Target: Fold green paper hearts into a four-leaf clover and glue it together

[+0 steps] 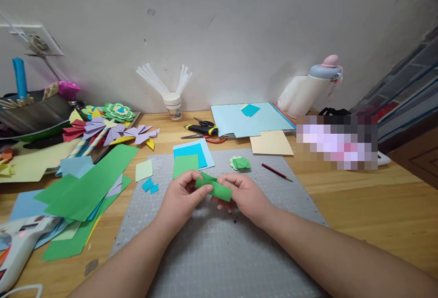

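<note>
A small piece of green paper (219, 190), partly folded or curled over, is held above the grey cutting mat (219, 257). My left hand (186, 197) pinches its left end between thumb and fingers. At the other end, my right hand (244, 197) grips it the same way. Just behind the hands lie a flat green paper square (185, 166) and blue sheets (204, 154). A green folded paper piece on a scalloped pale base (240, 163) rests behind my right hand. Small blue paper bits (150, 186) and a pale green card (144, 170) sit left of my left hand.
A pencil (277, 172) lies on the mat's right side. Scissors (201, 129) and light blue sheets (246, 122) are at the back. At left are green strips (92, 184), paper flowers (106, 129) and a glue gun (23, 243). A paper cup (173, 106) and bottle (310, 90) stand by the wall.
</note>
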`<action>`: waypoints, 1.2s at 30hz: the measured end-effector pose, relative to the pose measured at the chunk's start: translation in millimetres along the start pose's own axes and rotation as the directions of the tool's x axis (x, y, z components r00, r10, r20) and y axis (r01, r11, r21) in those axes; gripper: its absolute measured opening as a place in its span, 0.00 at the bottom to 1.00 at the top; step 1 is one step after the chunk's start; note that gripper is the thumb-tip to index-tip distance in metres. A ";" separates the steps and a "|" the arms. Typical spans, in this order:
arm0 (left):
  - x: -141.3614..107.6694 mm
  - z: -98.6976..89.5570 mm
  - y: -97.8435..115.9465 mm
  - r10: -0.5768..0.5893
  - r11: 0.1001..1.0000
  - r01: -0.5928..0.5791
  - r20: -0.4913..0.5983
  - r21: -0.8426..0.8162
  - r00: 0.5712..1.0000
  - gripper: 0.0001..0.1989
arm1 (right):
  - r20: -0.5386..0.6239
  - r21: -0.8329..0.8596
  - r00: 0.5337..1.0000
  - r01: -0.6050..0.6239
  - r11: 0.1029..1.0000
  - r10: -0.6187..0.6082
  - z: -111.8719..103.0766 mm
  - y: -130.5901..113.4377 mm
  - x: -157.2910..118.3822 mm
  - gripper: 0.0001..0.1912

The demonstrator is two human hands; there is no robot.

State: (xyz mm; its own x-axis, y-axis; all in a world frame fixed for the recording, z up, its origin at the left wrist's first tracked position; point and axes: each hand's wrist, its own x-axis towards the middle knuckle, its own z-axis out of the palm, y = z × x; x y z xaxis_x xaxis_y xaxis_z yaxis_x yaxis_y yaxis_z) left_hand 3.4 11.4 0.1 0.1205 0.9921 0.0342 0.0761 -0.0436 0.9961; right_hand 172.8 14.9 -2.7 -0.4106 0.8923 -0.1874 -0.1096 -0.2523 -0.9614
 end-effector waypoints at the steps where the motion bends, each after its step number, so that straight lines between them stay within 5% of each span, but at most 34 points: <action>1: -0.5 0.3 -0.6 -0.025 0.999 0.024 -0.015 -0.030 1.000 0.11 | 0.010 0.048 1.000 0.004 0.999 -0.005 0.5 -0.5 -0.7 0.23; 12: -1.4 5.9 8.7 -0.134 0.974 0.115 -0.084 -0.196 0.987 0.24 | 0.032 0.047 0.999 -0.004 0.999 0.002 3.7 3.3 0.1 0.17; 18: -1.9 3.9 9.0 -0.271 0.960 0.269 -0.009 -0.083 0.963 0.15 | -0.015 0.063 1.000 0.002 0.998 -0.001 3.2 3.5 1.7 0.18; 36: -1.9 3.6 6.0 -0.301 0.942 0.298 0.007 -0.152 0.954 0.16 | -0.027 0.080 0.999 -0.023 0.997 0.026 3.6 4.0 1.5 0.18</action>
State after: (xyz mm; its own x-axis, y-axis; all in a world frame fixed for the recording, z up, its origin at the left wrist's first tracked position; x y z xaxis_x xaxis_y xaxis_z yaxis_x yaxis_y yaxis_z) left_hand 7.2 8.8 5.8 0.0994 0.9584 -0.2675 -0.0424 0.2726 0.9612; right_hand 168.5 13.9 -6.1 -0.3890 0.8952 -0.2173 -0.1719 -0.3023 -0.9376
